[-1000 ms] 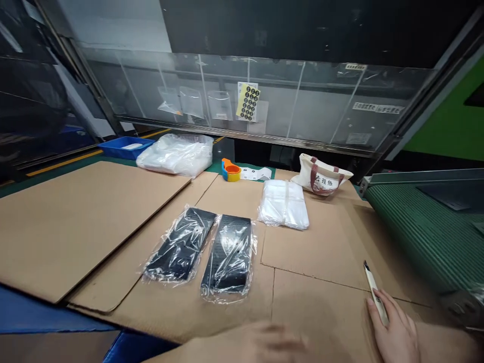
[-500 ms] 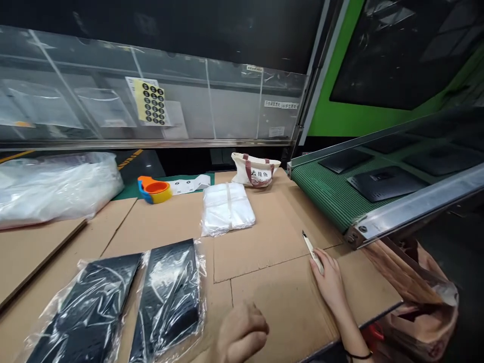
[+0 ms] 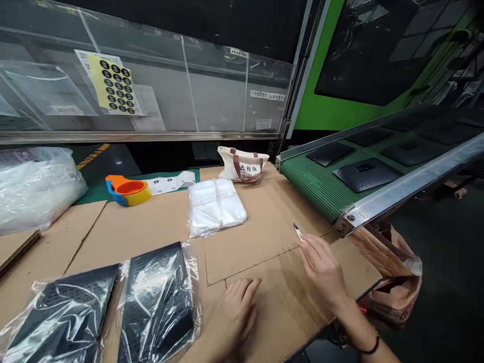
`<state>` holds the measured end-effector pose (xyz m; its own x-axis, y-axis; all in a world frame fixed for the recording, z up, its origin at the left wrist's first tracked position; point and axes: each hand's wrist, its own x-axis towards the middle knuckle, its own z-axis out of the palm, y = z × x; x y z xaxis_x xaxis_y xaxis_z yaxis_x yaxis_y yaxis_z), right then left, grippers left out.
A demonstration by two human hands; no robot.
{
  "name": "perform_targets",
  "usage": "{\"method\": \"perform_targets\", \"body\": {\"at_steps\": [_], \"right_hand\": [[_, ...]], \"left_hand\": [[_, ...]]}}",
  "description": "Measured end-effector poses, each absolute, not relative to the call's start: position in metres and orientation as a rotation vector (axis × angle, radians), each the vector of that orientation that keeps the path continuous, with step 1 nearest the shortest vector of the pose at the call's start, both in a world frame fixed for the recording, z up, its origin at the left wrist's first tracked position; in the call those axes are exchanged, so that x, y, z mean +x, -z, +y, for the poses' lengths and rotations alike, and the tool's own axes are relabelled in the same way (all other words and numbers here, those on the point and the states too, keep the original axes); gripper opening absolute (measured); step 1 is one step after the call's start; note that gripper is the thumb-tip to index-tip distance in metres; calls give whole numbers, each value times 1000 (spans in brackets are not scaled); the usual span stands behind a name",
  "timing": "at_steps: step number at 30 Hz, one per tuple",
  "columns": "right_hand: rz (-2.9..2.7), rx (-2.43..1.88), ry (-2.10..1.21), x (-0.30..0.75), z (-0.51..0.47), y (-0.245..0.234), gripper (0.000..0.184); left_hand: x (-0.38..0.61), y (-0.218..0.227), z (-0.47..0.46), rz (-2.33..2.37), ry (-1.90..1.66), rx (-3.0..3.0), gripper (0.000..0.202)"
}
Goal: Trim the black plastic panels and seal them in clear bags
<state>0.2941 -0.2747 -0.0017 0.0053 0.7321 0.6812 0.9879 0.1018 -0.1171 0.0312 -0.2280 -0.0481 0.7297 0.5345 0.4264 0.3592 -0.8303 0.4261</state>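
My right hand (image 3: 321, 269) is closed round a utility knife (image 3: 298, 233) with a pale handle. Its dark blade points up and away over the cardboard (image 3: 260, 232), and the fingers cover most of the handle. Low in the middle, my left hand (image 3: 238, 312) is held over the cardboard with its fingers loosely stretched and nothing in them. To its left lie two black perforated panels in clear plastic bags, one nearer panel (image 3: 157, 302) and one further left panel (image 3: 68, 312). A tied stack of clear plastic bags (image 3: 216, 205) rests beyond my hands.
On the right, a green conveyor belt (image 3: 310, 176) carries several black panels (image 3: 366, 174). A cream bag (image 3: 242, 165) stands by its end. An orange, blue and yellow tape holder (image 3: 128, 190) sits at back left, near a large plastic bundle (image 3: 38, 186). Brown bags (image 3: 397, 297) are below the conveyor.
My right hand now covers more of the knife. My left hand has gone from curled to loosely stretched fingers. The view has shifted right.
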Motion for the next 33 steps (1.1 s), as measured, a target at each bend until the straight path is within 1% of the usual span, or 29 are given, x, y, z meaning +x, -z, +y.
{"method": "perform_targets", "body": {"at_steps": [2, 4, 5, 6, 8, 9, 11, 12, 14, 17, 27, 31, 33], "right_hand": [[-1845, -1616, 679, 310, -259, -45, 26], [-1809, -1781, 747, 346, -234, -89, 27], [-1767, -1950, 768, 368, -220, -106, 28], [-1722, -2150, 771, 390, -205, -121, 29], [-1656, -2283, 759, 430, -182, -139, 32], [-1630, -2328, 742, 446, -173, -144, 38], [-1614, -2409, 658, 467, -161, -148, 54], [-1605, -2449, 602, 474, -157, -147, 59], [-1609, -2499, 498, 483, -151, -143, 62], [-1610, -2521, 431, 495, -144, -136, 66], [-1540, -2497, 324, 527, -130, -125, 45], [-1520, -2595, 300, 526, -130, -129, 34], [-1509, -2654, 293, 519, -132, -132, 32]], "left_hand": [[31, 49, -230, 679, -781, 2628, 49], [31, 50, -231, 664, -788, 2642, 48], [32, 50, -231, 656, -786, 2651, 47], [32, 50, -231, 649, -783, 2660, 47], [32, 49, -231, 638, -747, 2682, 44], [32, 49, -230, 634, -709, 2692, 41], [32, 46, -230, 637, -617, 2699, 32], [32, 45, -230, 639, -573, 2699, 28], [31, 43, -230, 644, -512, 2708, 24], [30, 41, -231, 650, -463, 2754, 20], [27, 40, -232, 619, -446, 2828, 15], [28, 41, -232, 622, -487, 2861, 13], [27, 41, -232, 622, -497, 2869, 11]]}}
